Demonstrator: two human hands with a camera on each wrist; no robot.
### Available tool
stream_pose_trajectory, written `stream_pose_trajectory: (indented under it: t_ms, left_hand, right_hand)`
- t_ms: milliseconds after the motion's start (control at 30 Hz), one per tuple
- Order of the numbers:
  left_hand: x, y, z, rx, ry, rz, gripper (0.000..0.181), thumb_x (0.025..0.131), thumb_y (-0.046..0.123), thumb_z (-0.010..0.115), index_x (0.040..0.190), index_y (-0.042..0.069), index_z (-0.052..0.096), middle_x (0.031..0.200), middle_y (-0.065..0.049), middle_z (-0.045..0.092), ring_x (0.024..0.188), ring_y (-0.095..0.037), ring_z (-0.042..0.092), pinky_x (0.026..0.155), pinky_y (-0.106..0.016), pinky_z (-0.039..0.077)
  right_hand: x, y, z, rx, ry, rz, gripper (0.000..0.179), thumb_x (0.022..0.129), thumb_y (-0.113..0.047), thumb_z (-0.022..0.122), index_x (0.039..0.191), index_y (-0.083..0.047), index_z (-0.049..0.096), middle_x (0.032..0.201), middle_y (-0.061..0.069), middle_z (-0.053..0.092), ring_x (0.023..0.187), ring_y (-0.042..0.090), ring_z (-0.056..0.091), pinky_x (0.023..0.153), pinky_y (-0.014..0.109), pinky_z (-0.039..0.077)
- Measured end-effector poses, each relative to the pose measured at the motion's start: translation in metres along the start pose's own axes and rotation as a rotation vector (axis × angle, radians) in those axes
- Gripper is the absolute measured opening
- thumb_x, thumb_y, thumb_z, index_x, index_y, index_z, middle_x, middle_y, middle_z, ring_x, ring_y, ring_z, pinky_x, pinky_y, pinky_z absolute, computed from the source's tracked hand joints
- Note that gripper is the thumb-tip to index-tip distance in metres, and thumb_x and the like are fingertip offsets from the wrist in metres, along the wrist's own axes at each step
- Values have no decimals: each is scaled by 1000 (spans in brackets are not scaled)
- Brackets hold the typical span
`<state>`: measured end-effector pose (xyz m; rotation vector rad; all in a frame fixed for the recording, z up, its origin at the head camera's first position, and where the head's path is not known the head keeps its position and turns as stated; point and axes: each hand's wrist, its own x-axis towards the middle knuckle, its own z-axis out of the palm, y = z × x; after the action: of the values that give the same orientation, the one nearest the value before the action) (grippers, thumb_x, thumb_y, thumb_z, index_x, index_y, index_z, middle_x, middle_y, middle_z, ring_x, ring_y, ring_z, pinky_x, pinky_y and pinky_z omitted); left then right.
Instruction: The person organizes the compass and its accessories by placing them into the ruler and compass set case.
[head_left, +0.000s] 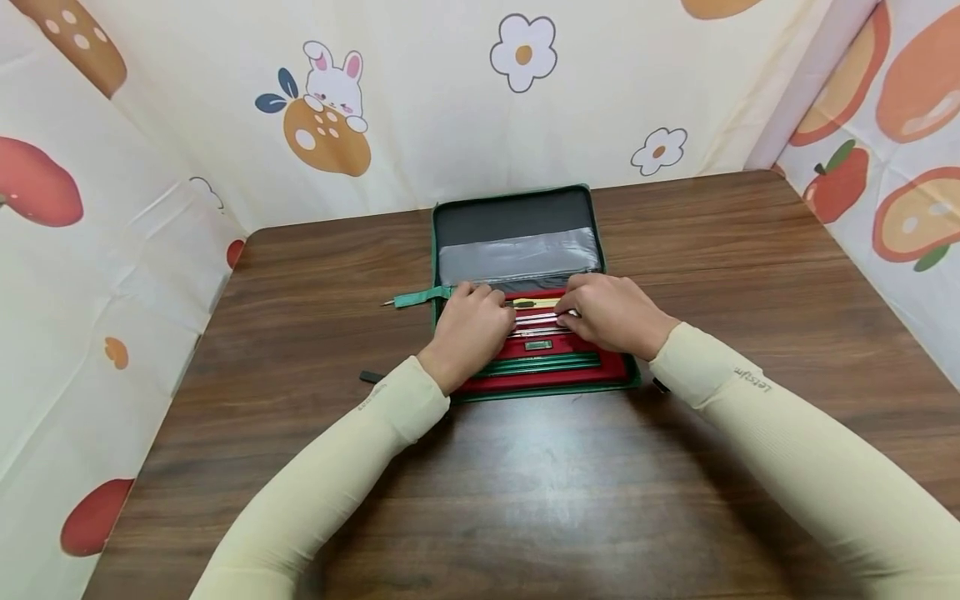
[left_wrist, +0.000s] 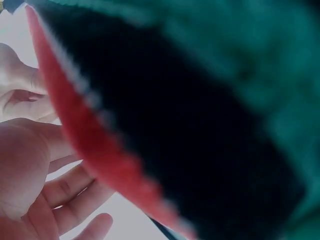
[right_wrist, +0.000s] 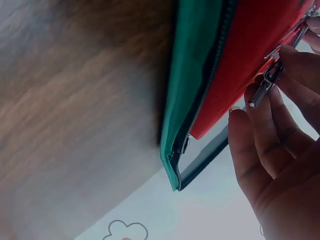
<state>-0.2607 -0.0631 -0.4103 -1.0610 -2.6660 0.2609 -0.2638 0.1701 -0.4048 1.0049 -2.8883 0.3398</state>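
- Case (head_left: 513, 214): one, green zip shell, red insert (head_left: 480, 385), open on worktop (head_left: 540, 492).
- Right hand (head_left: 617, 315): grip pinched on one slim silver instrument (right_wrist: 260, 92) at the insert.
- Left hand (head_left: 474, 329): over case's left side; can't tell grip.
- Small green box (head_left: 537, 345): one.

Access check, green case (head_left: 551, 391): front approach passable, both ends of tray obstructed.
I find my left hand (head_left: 471, 329) over the left part of the red tray (head_left: 617, 367) and my right hand (head_left: 611, 312) over its upper right; from above, only the gap between them at mid-frame gives passage, with silver tools (head_left: 534, 319) lying across it. The unfolded lid (head_left: 510, 215) and wall cloth (head_left: 442, 100) limit the upper centre. Bare tabletop (head_left: 540, 475) offers room at lower centre, between my sleeves; the green strap (head_left: 420, 297) juts into the space left of centre.
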Motion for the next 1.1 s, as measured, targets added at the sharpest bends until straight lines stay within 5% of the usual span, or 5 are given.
stream_pose_trajectory:
  t_ms: [367, 800, 1100]
  left_hand:
    - [-1, 0, -2, -12, -27, -26, 18, 96, 23, 66, 103, 15, 80, 100, -6, 71, 90, -21, 67, 83, -38, 55]
    - [-9, -4, 0, -55, -15, 15, 23, 97, 21, 58, 98, 11, 80, 98, -8, 69, 85, -22, 65, 75, -37, 56]
    - [-18, -9, -2, -101, -75, 33, 28, 98, 28, 59, 110, 10, 77, 108, -9, 67, 92, -21, 63, 79, -35, 56]
  right_hand:
    - [-1, 0, 3, 22, -14, 44, 19, 91, -11, 72, 108, -9, 80, 99, 7, 64, 87, 21, 63, 75, 41, 58]
    - [-6, 4, 5, 37, 5, -26, 21, 92, -5, 69, 110, -6, 79, 99, 9, 62, 88, 23, 59, 77, 40, 56]
    - [-22, 18, -1, 67, 30, 108, 14, 87, -11, 78, 100, -8, 80, 93, 4, 65, 83, 19, 61, 74, 40, 57]
